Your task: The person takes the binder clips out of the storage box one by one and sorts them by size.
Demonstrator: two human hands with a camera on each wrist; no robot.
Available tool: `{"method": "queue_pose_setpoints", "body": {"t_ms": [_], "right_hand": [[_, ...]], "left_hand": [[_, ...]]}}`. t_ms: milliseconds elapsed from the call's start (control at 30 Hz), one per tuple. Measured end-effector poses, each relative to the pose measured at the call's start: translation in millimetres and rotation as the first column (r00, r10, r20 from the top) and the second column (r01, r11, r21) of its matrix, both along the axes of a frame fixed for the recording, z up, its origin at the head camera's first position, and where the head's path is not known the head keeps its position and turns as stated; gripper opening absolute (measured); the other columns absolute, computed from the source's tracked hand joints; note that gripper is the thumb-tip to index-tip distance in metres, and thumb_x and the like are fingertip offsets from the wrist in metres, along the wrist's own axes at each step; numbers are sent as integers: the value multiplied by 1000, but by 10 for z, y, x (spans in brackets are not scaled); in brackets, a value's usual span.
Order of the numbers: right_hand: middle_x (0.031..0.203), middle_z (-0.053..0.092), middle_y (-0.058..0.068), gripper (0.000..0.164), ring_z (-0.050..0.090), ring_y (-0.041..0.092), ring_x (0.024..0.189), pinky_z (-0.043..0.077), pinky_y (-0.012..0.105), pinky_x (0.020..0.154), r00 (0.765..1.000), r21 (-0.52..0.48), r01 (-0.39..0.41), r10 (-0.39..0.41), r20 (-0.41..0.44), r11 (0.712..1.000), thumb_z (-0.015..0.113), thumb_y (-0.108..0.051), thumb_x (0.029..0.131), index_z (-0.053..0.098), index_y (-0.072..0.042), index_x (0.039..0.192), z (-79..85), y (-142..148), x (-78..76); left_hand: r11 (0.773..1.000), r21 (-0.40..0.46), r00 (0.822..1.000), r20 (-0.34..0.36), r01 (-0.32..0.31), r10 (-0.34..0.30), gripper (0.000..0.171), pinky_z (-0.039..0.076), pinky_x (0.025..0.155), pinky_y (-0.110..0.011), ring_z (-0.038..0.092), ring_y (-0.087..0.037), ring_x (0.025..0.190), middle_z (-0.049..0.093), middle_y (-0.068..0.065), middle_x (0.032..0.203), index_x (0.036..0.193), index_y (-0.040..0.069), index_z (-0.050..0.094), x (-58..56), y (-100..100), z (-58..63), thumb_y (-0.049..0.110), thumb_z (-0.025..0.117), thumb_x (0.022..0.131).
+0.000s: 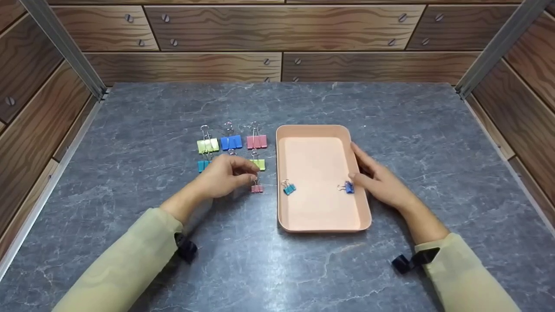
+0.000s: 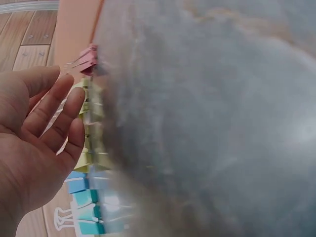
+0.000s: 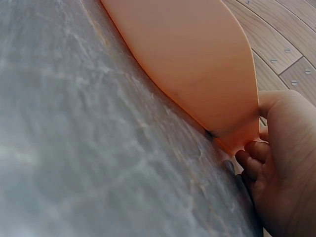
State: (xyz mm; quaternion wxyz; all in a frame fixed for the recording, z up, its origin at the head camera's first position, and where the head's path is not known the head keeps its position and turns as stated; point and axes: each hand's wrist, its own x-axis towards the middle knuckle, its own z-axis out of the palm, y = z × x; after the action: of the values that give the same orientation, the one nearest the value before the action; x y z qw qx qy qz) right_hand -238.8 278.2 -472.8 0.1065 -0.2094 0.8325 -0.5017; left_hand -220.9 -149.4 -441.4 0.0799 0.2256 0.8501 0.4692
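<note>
My left hand (image 1: 225, 175) reaches over the binder clips, fingers bent and thumb and index finger apart. Its thumb tip is at the wire handles of a small pink binder clip (image 1: 257, 189), which stands on the table; in the left wrist view this pink clip (image 2: 89, 59) is just beyond the fingertips. My right hand (image 1: 381, 184) grips the right wall of a peach tray (image 1: 321, 231), thumb over the rim and fingers outside. Inside the tray lie a small teal binder clip (image 1: 289, 188) and a small blue binder clip (image 1: 349, 187), the latter near the right thumb.
Behind the left hand stand larger lime (image 1: 208, 145), blue (image 1: 231, 142) and pink (image 1: 256, 141) binder clips. A teal clip (image 1: 203, 166) and a lime clip (image 1: 260, 164) are partly covered by that hand. Wood-patterned walls (image 1: 282, 28) enclose the grey marbled table (image 1: 260, 268).
</note>
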Motion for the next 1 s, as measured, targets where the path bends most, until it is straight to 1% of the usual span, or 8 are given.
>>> {"method": "queue_pose_setpoints", "body": {"t_ms": [167, 300, 333, 500, 600, 733, 867, 1000], "right_hand": [[174, 23, 12, 79, 28, 31, 156, 26, 11, 115, 1000, 9, 5, -5, 4, 1000, 64, -24, 108, 17, -19, 171, 13, 0, 2], [173, 25, 13, 80, 30, 31, 155, 27, 12, 115, 1000, 8, 8, -8, -2, 1000, 65, -23, 107, 18, -18, 171, 17, 0, 2], [173, 25, 14, 80, 30, 31, 155, 27, 15, 118, 1000, 10, 9, -9, -4, 1000, 65, -22, 107, 18, -18, 171, 19, 0, 1], [173, 25, 13, 79, 30, 32, 155, 26, 16, 118, 1000, 22, 19, -19, -6, 1000, 65, -23, 107, 19, -19, 171, 15, 4, 8], [174, 23, 11, 79, 29, 30, 156, 27, 12, 115, 1000, 11, 10, -10, 1, 1000, 64, -22, 107, 18, -19, 171, 0, 6, 9], [174, 22, 8, 78, 28, 28, 156, 28, 12, 115, 1000, -8, -1, 1, 6, 1000, 64, -20, 107, 18, -19, 171, -12, -1, 5], [174, 24, 10, 78, 29, 29, 156, 27, 12, 115, 1000, -8, 1, -1, -4, 1000, 64, -20, 107, 19, -18, 171, -10, -8, 3], [173, 25, 11, 78, 29, 29, 156, 27, 12, 116, 1000, -10, 1, -1, -8, 1000, 64, -19, 107, 20, -18, 171, -3, -9, 4]], "left_hand": [[1000, 4, 1000, -1, -13, 13, 17, 56, 77, -30, 67, -15, 88, 78, -6, 101, 112, 0, 80, -3, 25, 164, 6, 74, 97], [1000, -1, 1000, 4, 13, -13, 19, 57, 79, -32, 68, -16, 90, 79, -5, 103, 115, 0, 79, -28, 88, 266, 7, 74, 98], [1000, -7, 1000, 5, 20, -20, 19, 57, 80, -32, 68, -16, 90, 79, -4, 104, 115, 0, 79, -36, 112, 287, 7, 74, 99], [996, -17, 996, 19, 86, -85, 21, 59, 85, -34, 69, -14, 93, 79, -3, 107, 119, 1, 79, -84, 256, 373, 8, 73, 99], [989, -23, 990, 14, 143, -143, 21, 59, 87, -34, 70, -14, 94, 79, -5, 109, 119, 2, 79, -122, 344, 404, 8, 73, 100], [979, -46, 980, 11, 198, -198, 20, 59, 89, -34, 71, -15, 96, 78, -7, 111, 118, 2, 78, -173, 441, 418, 8, 73, 100], [971, -64, 973, 41, 231, -229, 21, 59, 91, -34, 71, -17, 100, 78, -9, 112, 119, 0, 77, -202, 514, 419, 7, 72, 100], [964, -99, 968, 57, 249, -244, 21, 57, 92, -34, 70, -18, 101, 77, -12, 115, 119, 0, 77, -220, 561, 419, 8, 72, 101]]}}
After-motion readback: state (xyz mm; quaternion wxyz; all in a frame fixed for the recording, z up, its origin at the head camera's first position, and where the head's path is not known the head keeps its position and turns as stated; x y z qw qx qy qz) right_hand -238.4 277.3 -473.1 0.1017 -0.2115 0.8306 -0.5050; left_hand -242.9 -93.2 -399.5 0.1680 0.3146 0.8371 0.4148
